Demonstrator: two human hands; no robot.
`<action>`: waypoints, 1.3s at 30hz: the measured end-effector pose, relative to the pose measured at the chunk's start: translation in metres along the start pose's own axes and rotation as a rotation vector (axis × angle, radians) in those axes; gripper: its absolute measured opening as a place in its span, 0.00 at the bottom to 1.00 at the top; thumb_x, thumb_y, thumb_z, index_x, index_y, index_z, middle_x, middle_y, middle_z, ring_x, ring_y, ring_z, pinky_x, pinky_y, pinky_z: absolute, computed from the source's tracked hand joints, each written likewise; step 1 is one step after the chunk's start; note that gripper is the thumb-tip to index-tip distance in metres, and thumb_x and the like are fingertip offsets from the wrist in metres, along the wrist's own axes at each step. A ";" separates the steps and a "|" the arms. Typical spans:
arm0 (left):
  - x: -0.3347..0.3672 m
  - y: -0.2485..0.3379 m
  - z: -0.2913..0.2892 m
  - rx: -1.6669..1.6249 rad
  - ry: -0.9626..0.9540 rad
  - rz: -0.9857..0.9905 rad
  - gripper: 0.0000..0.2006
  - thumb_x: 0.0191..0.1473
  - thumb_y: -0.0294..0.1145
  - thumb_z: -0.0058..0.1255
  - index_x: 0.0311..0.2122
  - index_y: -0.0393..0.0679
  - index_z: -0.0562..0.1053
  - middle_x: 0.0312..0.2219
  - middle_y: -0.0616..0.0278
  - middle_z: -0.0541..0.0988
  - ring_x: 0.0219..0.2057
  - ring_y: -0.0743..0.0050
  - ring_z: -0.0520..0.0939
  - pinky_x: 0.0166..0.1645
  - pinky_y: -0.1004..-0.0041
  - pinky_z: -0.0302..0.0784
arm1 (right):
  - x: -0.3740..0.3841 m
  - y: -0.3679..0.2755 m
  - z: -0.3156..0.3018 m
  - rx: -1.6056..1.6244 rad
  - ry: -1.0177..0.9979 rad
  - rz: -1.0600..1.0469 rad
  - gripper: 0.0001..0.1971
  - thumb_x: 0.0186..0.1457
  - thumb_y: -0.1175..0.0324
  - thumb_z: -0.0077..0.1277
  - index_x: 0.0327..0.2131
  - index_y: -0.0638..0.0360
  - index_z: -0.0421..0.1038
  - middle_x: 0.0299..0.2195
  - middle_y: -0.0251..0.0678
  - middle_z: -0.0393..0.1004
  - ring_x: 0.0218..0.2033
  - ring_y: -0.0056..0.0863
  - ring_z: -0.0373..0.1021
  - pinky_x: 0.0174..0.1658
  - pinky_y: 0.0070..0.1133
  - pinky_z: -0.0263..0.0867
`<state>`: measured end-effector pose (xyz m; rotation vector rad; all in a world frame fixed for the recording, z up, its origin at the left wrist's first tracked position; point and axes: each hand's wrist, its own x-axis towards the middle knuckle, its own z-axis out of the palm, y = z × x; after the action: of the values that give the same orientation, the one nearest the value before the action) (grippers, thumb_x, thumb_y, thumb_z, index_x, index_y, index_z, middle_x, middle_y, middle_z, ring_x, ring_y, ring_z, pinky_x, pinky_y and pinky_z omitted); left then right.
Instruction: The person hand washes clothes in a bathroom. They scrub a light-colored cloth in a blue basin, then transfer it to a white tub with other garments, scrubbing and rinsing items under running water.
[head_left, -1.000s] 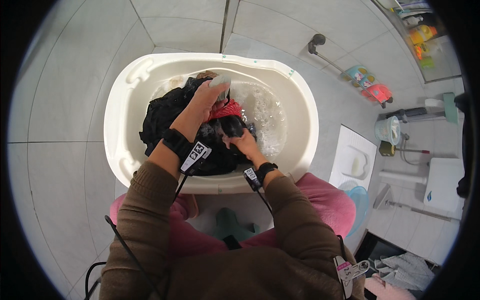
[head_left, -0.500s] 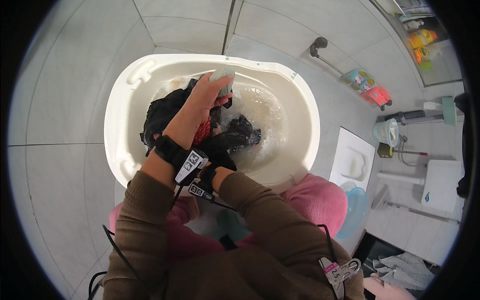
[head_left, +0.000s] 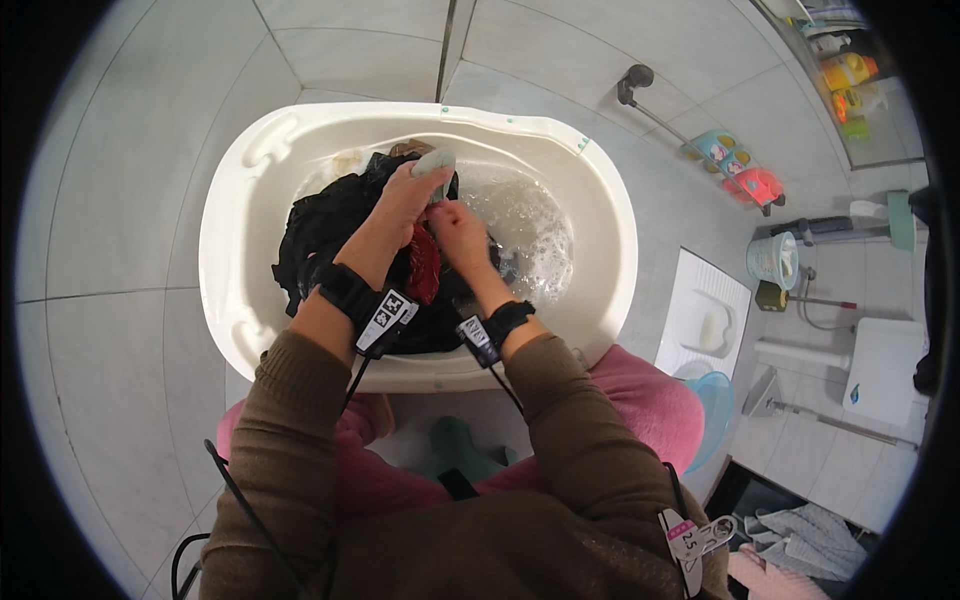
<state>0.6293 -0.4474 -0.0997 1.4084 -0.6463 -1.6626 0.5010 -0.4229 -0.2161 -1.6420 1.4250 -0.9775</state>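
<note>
A heap of wet black clothes (head_left: 325, 225) lies in the left part of a white plastic tub (head_left: 222, 250), with a red garment (head_left: 424, 268) in its middle. My left hand (head_left: 403, 200) is closed around a pale grey-green object (head_left: 434, 161) above the heap; whether it is a soap bar or cloth, I cannot tell. Close beside it, my right hand (head_left: 463, 236) is closed, its fingertips near the lower end of that object and the top of the red garment. What the right fingers pinch is hidden.
Foamy water (head_left: 530, 230) fills the tub's right side. A squat toilet (head_left: 705, 310) and a blue basin (head_left: 712, 410) are on the right. A wall rack (head_left: 735, 165) with bright holders hangs beyond. Thin cables run from my wrist straps.
My right hand has come up from low over the black clothes to beside my left hand. The left has shifted slightly left and down, still with the pale object. More red cloth shows.
</note>
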 end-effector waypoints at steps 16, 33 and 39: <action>0.005 0.000 0.014 0.105 -0.031 -0.058 0.20 0.52 0.41 0.57 0.49 0.48 0.69 0.38 0.68 0.74 0.32 0.78 0.77 0.33 0.79 0.74 | -0.090 0.075 0.021 0.085 -0.491 0.849 0.29 0.55 0.54 0.49 0.49 0.73 0.57 0.44 0.60 0.71 0.41 0.52 0.73 0.34 0.39 0.73; 0.027 -0.091 0.038 0.412 0.013 -0.139 0.26 0.48 0.38 0.60 0.52 0.41 0.70 0.44 0.59 0.75 0.41 0.71 0.78 0.34 0.74 0.80 | -0.045 0.076 -0.068 0.099 -0.521 0.633 0.28 0.56 0.46 0.48 0.49 0.62 0.67 0.41 0.43 0.75 0.41 0.35 0.73 0.41 0.30 0.71; 0.041 -0.092 0.066 0.334 -0.106 -0.084 0.22 0.52 0.33 0.53 0.52 0.39 0.70 0.44 0.57 0.75 0.39 0.69 0.79 0.36 0.73 0.81 | -0.005 0.037 -0.118 0.849 -0.226 0.590 0.29 0.57 0.49 0.52 0.57 0.50 0.59 0.43 0.33 0.71 0.33 0.22 0.68 0.34 0.22 0.70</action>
<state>0.5402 -0.4441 -0.1807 1.6060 -0.9719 -1.7628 0.3790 -0.4277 -0.1984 -0.6286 1.0185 -0.8329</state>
